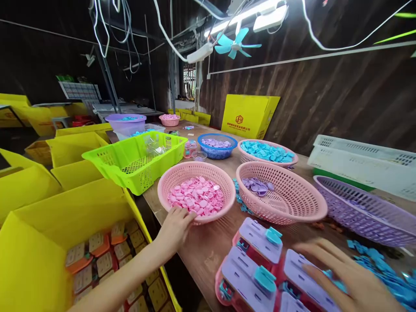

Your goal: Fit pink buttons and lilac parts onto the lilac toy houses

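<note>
My left hand [175,227] grips the near rim of a round pink basket [172,182] filled with pink plastic caps [196,196]. My right hand [354,281] hovers with spread fingers over several pink and lilac toy cases with teal clasps [260,260] at the table's near edge; it holds nothing. To the right of the pink basket sits another pink basket [292,208] holding a few lilac pieces [258,186].
A lime green crate [136,162] overhangs the wooden table's [201,247] left edge. Yellow boxes [42,242] with packed orange items stand on the left. A lilac basket [360,212], white crate [364,164], blue basket [217,147] and basket of blue pieces [266,152] lie farther back. Loose blue pieces [380,268] lie at right.
</note>
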A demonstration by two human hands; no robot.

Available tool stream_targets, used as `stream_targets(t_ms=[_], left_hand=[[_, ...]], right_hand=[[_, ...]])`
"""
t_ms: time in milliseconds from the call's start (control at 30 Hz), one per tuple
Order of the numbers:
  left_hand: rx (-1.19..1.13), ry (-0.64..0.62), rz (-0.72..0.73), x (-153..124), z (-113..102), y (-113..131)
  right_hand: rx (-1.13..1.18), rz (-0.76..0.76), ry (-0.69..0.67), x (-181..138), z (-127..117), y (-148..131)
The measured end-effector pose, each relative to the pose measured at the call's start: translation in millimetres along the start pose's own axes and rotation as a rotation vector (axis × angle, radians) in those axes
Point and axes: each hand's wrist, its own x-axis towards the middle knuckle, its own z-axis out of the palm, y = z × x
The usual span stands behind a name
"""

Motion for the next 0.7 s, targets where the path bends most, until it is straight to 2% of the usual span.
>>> stream_targets(t_ms=[100, 200, 300, 367, 467, 567, 633, 700], left_hand=[[-0.055, -0.009, 0.040, -7.8, 2.1, 15.1], [-0.162, -0.018, 0.075, -15.1, -2.2, 26.7], [-0.408, -0.038, 0.111, -18.7, -17.2, 25.2], [-0.581, -0.042, 0.059, -16.5, -31.0, 13.9], [-0.651, -0.009, -0.111, -5.6, -47.9, -15.5], [-0.545, -0.036, -0.222, 10.7, -51.1, -45.5], [-0.488, -0.118, -0.224, 22.4, -45.4, -57.3], [-0.434, -0.222, -0.165, 33.5, -36.3, -60.5]], right_hand=[[0.122, -0.139, -0.233, 72.6, 40.3, -60.1], [0.117, -0.189, -0.456, 136.1, 99.1, -103.8], [0.029, -0.267, -0.671, 170.0, 151.7, -124.5], [-0.031, -0.304, -0.767, 176.9, 173.4, -130.1], [-0.058, -0.294, -0.814, 175.3, 182.4, -131.5], [-0.067, -0.214, -0.820, 174.1, 171.3, -124.7], [-0.022, -0.125, -0.753, 176.7, 157.7, -115.2], [0.085, -0.002, -0.634, 179.2, 140.0, -102.1]])
